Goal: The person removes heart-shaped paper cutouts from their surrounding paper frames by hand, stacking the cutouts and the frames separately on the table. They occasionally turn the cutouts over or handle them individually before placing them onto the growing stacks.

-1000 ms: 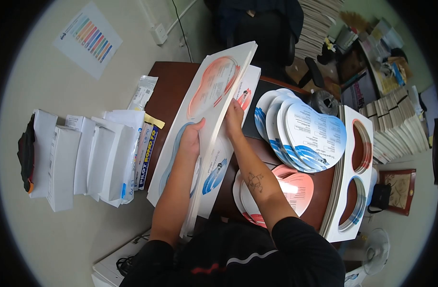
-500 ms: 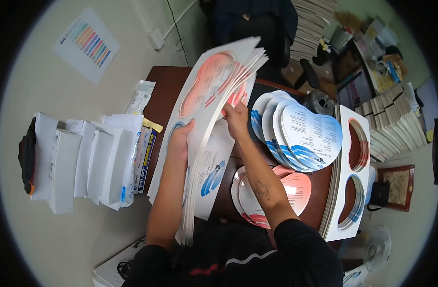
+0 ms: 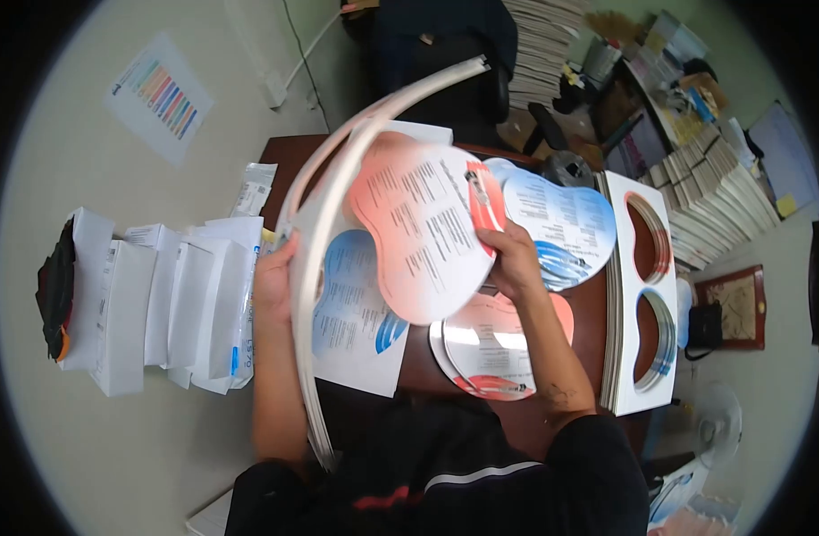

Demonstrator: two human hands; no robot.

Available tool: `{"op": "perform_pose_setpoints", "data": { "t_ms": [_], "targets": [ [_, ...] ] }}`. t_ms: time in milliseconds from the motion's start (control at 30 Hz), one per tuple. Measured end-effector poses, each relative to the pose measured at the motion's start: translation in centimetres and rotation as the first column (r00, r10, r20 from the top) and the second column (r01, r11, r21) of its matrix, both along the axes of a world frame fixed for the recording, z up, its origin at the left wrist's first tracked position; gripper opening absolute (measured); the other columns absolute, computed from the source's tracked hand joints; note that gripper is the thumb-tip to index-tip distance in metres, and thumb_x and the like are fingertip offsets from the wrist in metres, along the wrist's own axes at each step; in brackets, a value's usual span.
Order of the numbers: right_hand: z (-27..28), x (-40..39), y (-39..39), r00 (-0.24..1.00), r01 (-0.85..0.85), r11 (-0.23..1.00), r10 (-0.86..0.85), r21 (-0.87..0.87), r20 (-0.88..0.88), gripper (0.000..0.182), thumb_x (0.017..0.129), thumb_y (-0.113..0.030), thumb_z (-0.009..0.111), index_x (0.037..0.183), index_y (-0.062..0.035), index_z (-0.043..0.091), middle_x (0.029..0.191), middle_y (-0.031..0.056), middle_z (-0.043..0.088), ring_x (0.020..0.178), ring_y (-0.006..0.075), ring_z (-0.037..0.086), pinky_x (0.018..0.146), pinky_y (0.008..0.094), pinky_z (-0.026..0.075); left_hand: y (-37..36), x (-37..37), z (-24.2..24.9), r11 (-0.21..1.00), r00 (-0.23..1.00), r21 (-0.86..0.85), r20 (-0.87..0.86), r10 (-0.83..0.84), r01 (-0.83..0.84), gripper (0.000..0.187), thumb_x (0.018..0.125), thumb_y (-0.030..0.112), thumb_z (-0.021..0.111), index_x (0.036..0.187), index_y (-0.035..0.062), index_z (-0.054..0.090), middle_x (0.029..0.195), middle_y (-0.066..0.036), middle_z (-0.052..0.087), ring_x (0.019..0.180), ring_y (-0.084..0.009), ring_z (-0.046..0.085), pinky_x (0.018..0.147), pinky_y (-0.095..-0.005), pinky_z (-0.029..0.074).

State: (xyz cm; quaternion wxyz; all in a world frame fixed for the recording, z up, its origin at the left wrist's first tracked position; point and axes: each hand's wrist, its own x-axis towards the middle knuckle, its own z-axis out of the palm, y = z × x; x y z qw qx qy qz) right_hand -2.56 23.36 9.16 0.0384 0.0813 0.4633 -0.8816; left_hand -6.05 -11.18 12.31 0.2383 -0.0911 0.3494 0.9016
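Note:
My left hand (image 3: 273, 281) grips a stack of printed card sheets (image 3: 307, 299), held on edge and bowed into a curve. In my right hand (image 3: 518, 261) is a red-and-white kidney-shaped card cutout (image 3: 423, 237), pinched at its right edge and clear of the stack. Under it lies a white sheet with a blue printed shape (image 3: 360, 344). Beyond my right hand is a pile of blue cutouts (image 3: 570, 210). Nearer to me, partly behind my right forearm, rests a pile of red cutouts (image 3: 481, 339).
A stack of white card frames with cut-out holes (image 3: 622, 366) lies at the right on the dark wooden desk (image 3: 588, 313). White boxes and paper packs (image 3: 168, 304) are at the left. An office chair (image 3: 445, 54) stands behind the desk.
My right hand has drawn a red cutout away from the stack, toward me and to the right. The stack in my left hand now bows in a stronger curve. The view has shifted slightly.

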Motion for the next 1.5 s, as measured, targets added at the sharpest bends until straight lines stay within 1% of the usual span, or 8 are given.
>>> {"op": "perform_pose_setpoints", "data": {
  "t_ms": [133,400,667,767,900,1167,1333,1500],
  "targets": [
    [0.8,10.0,2.4,0.986,0.112,0.992,-0.103,-0.060,0.134,0.039,0.090,0.001,0.053,0.127,0.0094,0.050,0.121,0.0204,0.062,0.106,0.0249,0.064,0.094,0.0355,0.051,-1.7,-0.7,1.8,0.995,0.999,0.091,0.028,-0.046,0.043,0.032,0.096,0.030,0.054,0.114,0.0033,0.055,0.080,-0.007,0.058,0.055,-0.0139,0.053,0.043,-0.0251,0.043],
    [-1.2,28.2,-2.0,0.764,0.632,0.713,-0.507,-0.304,0.400,0.039,0.097,-0.001,0.044,0.136,0.0035,0.042,0.138,0.0172,0.052,0.127,0.0272,0.051,0.110,0.0431,0.040,0.1,-0.4,2.5,0.981,0.987,0.190,-0.162,-0.001,0.033,0.032,0.100,0.014,0.049,0.126,-0.0039,0.047,0.103,-0.014,0.060,0.069,-0.0138,0.063,0.050,-0.0196,0.054],
    [-8.0,25.4,-3.1,0.579,0.794,0.378,-0.710,-0.476,0.402,0.037,0.097,-0.004,0.049,0.134,0.0010,0.045,0.135,0.0138,0.053,0.128,0.0264,0.048,0.113,0.0438,0.035,1.3,0.0,1.6,0.989,0.975,0.109,-0.207,-0.077,0.101,0.032,0.100,0.015,0.047,0.127,-0.0028,0.047,0.102,-0.011,0.059,0.073,-0.0137,0.062,0.056,-0.0203,0.056],
    [-10.5,24.4,-4.1,0.545,0.816,0.318,-0.699,-0.482,0.462,0.036,0.099,-0.005,0.047,0.134,-0.0005,0.043,0.135,0.0139,0.053,0.126,0.0270,0.050,0.110,0.0447,0.040,0.3,-1.5,-0.5,0.871,0.832,0.149,-0.405,-0.379,0.469,0.034,0.101,0.020,0.048,0.125,-0.0035,0.050,0.102,-0.015,0.063,0.081,-0.0192,0.066,0.066,-0.0272,0.059],
    [-12.3,25.4,-5.1,0.517,0.854,0.339,-0.641,-0.395,0.567,0.034,0.102,-0.013,0.044,0.132,0.0015,0.042,0.131,0.0184,0.054,0.118,0.0308,0.057,0.103,0.0461,0.048,4.0,0.9,1.4,0.993,0.970,0.025,-0.219,-0.104,0.112,0.040,0.101,0.022,0.048,0.129,-0.0071,0.049,0.119,-0.022,0.062,0.100,-0.0312,0.067,0.088,-0.0415,0.057],
    [-7.0,30.7,-2.6,0.734,0.152,0.969,0.021,-0.195,0.679,0.036,0.098,-0.023,0.057,0.123,0.0021,0.052,0.119,0.0220,0.062,0.106,0.0308,0.065,0.089,0.0404,0.055,9.1,5.1,3.5,0.985,0.898,-0.160,-0.421,-0.126,0.063,0.044,0.101,0.019,0.048,0.136,-0.0080,0.042,0.131,-0.019,0.056,0.118,-0.0269,0.058,0.101,-0.0373,0.046],
    [1.7,27.3,1.8,0.994,-0.013,1.000,0.014,-0.011,0.105,0.066,0.091,-0.025,0.066,0.144,-0.0033,0.033,0.137,0.0189,0.050,0.127,0.0267,0.050,0.101,0.0397,0.044,16.0,10.4,6.0,0.981,0.746,-0.192,-0.654,-0.129,0.002,0.051,0.098,0.014,0.055,0.140,-0.0079,0.036,0.134,-0.019,0.053,0.119,-0.0247,0.056,0.103,-0.0357,0.044],
    [3.5,26.6,4.7,0.908,-0.321,0.893,0.385,0.316,-0.166,0.105,0.078,-0.020,0.081,0.153,-0.0085,0.009,0.152,0.0172,0.032,0.143,0.0272,0.027,0.111,0.0463,0.032,24.8,15.4,8.4,0.972,0.507,-0.148,-0.861,-0.037,-0.181,0.049,0.098,0.013,0.054,0.138,-0.0100,0.036,0.131,-0.019,0.055,0.117,-0.0245,0.057,0.101,-0.0344,0.044]
  ]
}}
